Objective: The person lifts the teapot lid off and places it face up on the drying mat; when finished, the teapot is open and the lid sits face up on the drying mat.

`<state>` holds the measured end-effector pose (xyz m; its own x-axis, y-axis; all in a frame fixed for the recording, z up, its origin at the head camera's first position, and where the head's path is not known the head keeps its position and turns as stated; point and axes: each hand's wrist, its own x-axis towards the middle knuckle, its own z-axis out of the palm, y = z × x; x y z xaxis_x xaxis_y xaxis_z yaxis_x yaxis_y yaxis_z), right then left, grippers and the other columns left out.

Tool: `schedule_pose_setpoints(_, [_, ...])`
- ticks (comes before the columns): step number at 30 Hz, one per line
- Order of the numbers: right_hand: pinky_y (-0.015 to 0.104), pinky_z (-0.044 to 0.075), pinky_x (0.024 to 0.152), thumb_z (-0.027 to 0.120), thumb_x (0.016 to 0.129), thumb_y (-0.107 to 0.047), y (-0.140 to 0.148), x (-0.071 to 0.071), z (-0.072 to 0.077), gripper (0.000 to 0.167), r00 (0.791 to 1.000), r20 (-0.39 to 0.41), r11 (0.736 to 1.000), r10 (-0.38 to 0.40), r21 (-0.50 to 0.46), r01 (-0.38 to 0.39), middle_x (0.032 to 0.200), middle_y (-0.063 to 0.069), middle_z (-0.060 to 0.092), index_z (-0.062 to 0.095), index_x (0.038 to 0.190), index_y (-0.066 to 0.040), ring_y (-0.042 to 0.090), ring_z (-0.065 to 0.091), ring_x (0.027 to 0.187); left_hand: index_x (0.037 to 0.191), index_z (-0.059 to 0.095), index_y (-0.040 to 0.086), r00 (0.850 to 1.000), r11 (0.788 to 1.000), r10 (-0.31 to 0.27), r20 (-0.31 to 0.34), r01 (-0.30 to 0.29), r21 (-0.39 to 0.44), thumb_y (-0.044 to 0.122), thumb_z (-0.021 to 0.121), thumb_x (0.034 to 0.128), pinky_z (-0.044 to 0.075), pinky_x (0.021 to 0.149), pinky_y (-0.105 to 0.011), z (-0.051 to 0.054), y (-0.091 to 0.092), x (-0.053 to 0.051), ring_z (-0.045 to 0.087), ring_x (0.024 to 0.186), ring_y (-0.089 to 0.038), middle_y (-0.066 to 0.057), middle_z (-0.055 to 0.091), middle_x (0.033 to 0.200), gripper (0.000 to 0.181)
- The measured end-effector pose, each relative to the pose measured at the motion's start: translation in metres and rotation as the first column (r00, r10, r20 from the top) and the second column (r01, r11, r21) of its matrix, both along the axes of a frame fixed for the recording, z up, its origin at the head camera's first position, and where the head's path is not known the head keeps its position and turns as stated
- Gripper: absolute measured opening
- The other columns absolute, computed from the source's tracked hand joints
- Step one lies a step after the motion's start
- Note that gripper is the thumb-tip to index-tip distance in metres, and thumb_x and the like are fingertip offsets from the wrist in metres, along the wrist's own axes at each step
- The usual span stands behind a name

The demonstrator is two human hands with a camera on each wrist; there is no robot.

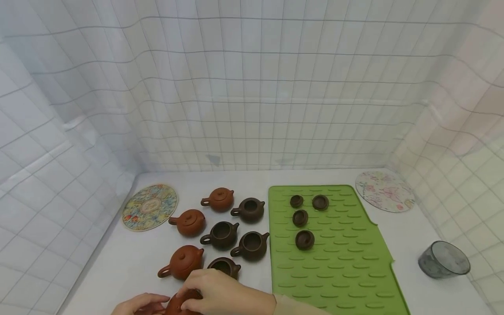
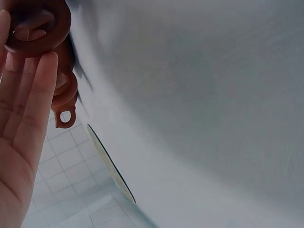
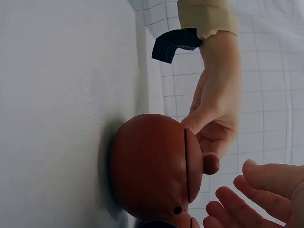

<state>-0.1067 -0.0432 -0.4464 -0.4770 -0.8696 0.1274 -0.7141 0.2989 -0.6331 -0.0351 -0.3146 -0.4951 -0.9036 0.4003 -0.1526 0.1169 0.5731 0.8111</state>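
Observation:
A lidded reddish-brown teapot (image 3: 149,164) sits at the table's near edge, its round knob on top. My left hand (image 1: 142,302) is at its handle side; in the left wrist view the fingertips touch the ring-shaped handle (image 2: 61,35), with the thumb tip at the frame's edge. Over the teapot in the head view is my right hand (image 1: 216,291). The right wrist view shows its fingers (image 3: 266,199) spread beside the knob, apart from the teapot. Behind stands another lidded reddish-brown teapot (image 1: 185,262); a dark lidless teapot (image 1: 226,266) is partly hidden by my right hand.
More reddish teapots (image 1: 190,223) and dark lidless ones (image 1: 252,246) stand in columns. Several dark lids (image 1: 305,240) lie on a green mat (image 1: 334,271). Round patterned coasters (image 1: 165,199) lie at both back corners. A grey glass (image 1: 442,260) stands at right.

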Motion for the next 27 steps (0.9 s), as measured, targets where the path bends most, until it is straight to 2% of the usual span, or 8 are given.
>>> schedule_pose_setpoints(3, [0.002, 0.038, 0.080, 0.063, 0.097, -0.025, -0.009, 0.002, -0.002, 0.021, 0.998, 0.051, 0.997, 0.036, 0.071, -0.039, 0.105, -0.017, 0.065, 0.071, 0.117, -0.023, -0.012, 0.050, 0.092, 0.118, 0.067, 0.005, 1.000, 0.999, 0.008, 0.008, -0.008, -0.033, 0.017, 0.069, 0.0927, 0.054, 0.067, -0.016, -0.002, -0.003, 0.002, 0.062, 0.086, 0.008, 0.016, 0.068, 0.097, 0.028])
schedule_pose_setpoints(7, [0.002, 0.038, 0.084, 0.063, 0.098, -0.023, -0.015, 0.004, -0.004, 0.022, 0.997, 0.026, 0.993, 0.071, 0.094, -0.073, 0.109, -0.014, 0.065, 0.071, 0.118, -0.021, -0.010, 0.051, 0.099, 0.119, 0.066, 0.006, 1.000, 0.999, 0.008, 0.022, -0.007, -0.038, 0.017, 0.065, 0.0948, 0.053, 0.065, -0.016, -0.006, -0.003, 0.002, 0.061, 0.085, 0.008, 0.017, 0.066, 0.097, 0.027])
schedule_pose_setpoints(12, [0.000, 0.037, 0.084, 0.064, 0.097, -0.022, -0.018, 0.005, -0.008, 0.019, 0.992, -0.074, 0.993, 0.102, 0.072, -0.096, 0.108, -0.011, 0.065, 0.073, 0.113, -0.019, -0.008, 0.053, 0.100, 0.113, 0.068, 0.001, 0.998, 0.998, 0.057, -0.020, -0.057, -0.022, 0.014, 0.066, 0.0940, 0.053, 0.063, -0.018, -0.007, 0.003, 0.006, 0.062, 0.083, 0.006, 0.015, 0.069, 0.095, 0.024])
schedule_pose_setpoints(17, [-0.002, 0.035, 0.086, 0.064, 0.097, -0.020, -0.019, 0.006, -0.013, 0.017, 0.974, -0.182, 0.991, 0.134, 0.049, -0.127, 0.107, -0.008, 0.066, 0.074, 0.110, -0.017, -0.004, 0.055, 0.099, 0.106, 0.069, -0.005, 0.991, 0.992, 0.125, -0.040, -0.126, -0.025, 0.017, 0.069, 0.0920, 0.054, 0.060, -0.020, -0.007, 0.009, 0.009, 0.063, 0.077, 0.004, 0.013, 0.071, 0.089, 0.026])
schedule_pose_setpoints(23, [-0.002, 0.036, 0.086, 0.062, 0.098, -0.019, -0.019, 0.005, -0.014, 0.017, 0.966, -0.205, 0.988, 0.155, 0.030, -0.152, 0.106, -0.008, 0.067, 0.074, 0.110, -0.016, -0.005, 0.055, 0.099, 0.102, 0.069, -0.005, 0.986, 0.993, 0.119, -0.113, -0.116, 0.034, 0.010, 0.070, 0.0900, 0.054, 0.056, -0.022, -0.007, 0.011, 0.011, 0.064, 0.072, 0.003, 0.013, 0.072, 0.085, 0.019])
schedule_pose_setpoints(25, [-0.002, 0.036, 0.086, 0.061, 0.099, -0.019, -0.018, 0.005, -0.014, 0.017, 0.971, -0.189, 0.989, 0.149, 0.026, -0.147, 0.107, -0.008, 0.067, 0.073, 0.110, -0.016, -0.005, 0.055, 0.099, 0.102, 0.068, -0.005, 0.985, 0.993, 0.105, -0.135, -0.096, 0.070, 0.006, 0.069, 0.0897, 0.054, 0.054, -0.024, -0.007, 0.011, 0.012, 0.065, 0.071, 0.002, 0.011, 0.072, 0.085, 0.016])
schedule_pose_setpoints(27, [-0.002, 0.036, 0.087, 0.061, 0.099, -0.019, -0.016, 0.005, -0.012, 0.018, 0.978, -0.163, 0.991, 0.132, 0.020, -0.130, 0.108, -0.008, 0.067, 0.073, 0.111, -0.017, -0.006, 0.055, 0.099, 0.102, 0.068, -0.003, 0.988, 0.992, 0.094, -0.121, -0.083, 0.096, 0.005, 0.069, 0.0901, 0.054, 0.055, -0.024, -0.007, 0.011, 0.013, 0.065, 0.071, 0.001, 0.012, 0.072, 0.086, 0.014])
